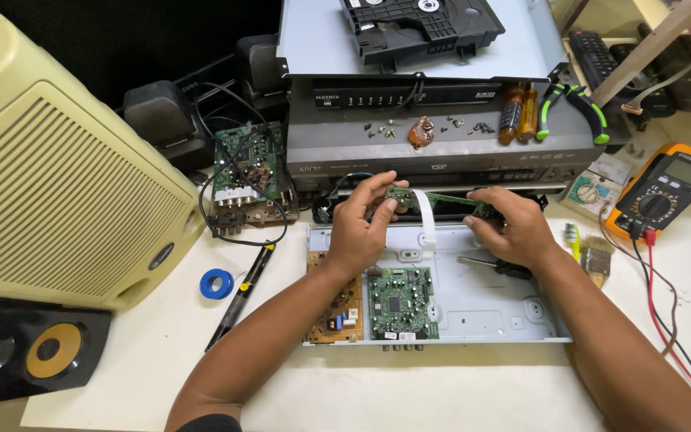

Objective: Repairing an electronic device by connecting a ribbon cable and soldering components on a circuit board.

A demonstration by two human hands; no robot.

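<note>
That long thin green circuit board (441,200) is held up over the open player chassis (481,296), just in front of the stacked decks. Left hand (361,228) pinches one end, right hand (513,228) grips the other. Looks light but brittle, and its white ribbon cable (427,220) is floppy, so I'd hold the edges only. Multimeter (661,196) sits off right.
</note>
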